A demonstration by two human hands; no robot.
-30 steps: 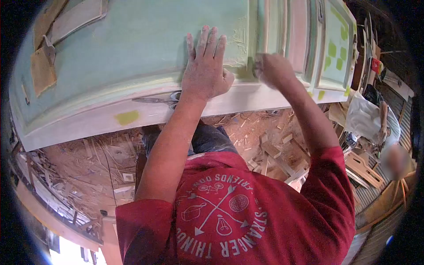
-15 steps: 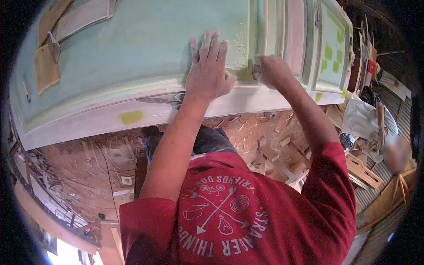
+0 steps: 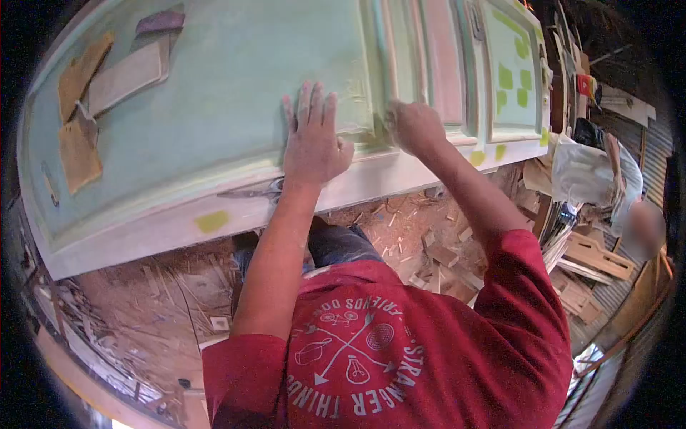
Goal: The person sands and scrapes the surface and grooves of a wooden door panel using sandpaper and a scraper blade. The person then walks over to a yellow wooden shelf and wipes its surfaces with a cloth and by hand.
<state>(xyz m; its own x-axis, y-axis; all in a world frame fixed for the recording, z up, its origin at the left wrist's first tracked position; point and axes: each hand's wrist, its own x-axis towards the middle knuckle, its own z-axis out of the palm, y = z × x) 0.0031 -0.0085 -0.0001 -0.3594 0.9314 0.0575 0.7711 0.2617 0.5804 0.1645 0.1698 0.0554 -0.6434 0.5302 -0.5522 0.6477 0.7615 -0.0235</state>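
Observation:
A pale green panelled wooden door (image 3: 236,79) lies in front of me with raised mouldings. My left hand (image 3: 312,146) rests flat on its large panel, fingers spread and dusty, holding nothing. Just right of it, my right hand (image 3: 416,127) is closed with its fingertips against the vertical moulding (image 3: 379,64), near the panel's lower corner. Whatever those fingers grip is hidden. Raised carved decoration (image 3: 354,100) sits between my hands. Partly covered by my left forearm, a pair of scissors (image 3: 250,190) lies on the door's near edge.
Brown sandpaper pieces (image 3: 80,157), a pale flat block (image 3: 128,77) and a purple-grey piece (image 3: 160,21) lie on the door's left part. Yellow-green patches (image 3: 212,222) mark its surface. Wood scraps (image 3: 439,250) litter the floor. Another person (image 3: 625,171) is at the right.
The camera view has shifted, so the door sits lower and further left. My right hand has moved slightly up the moulding; my left hand stays flat on the panel.

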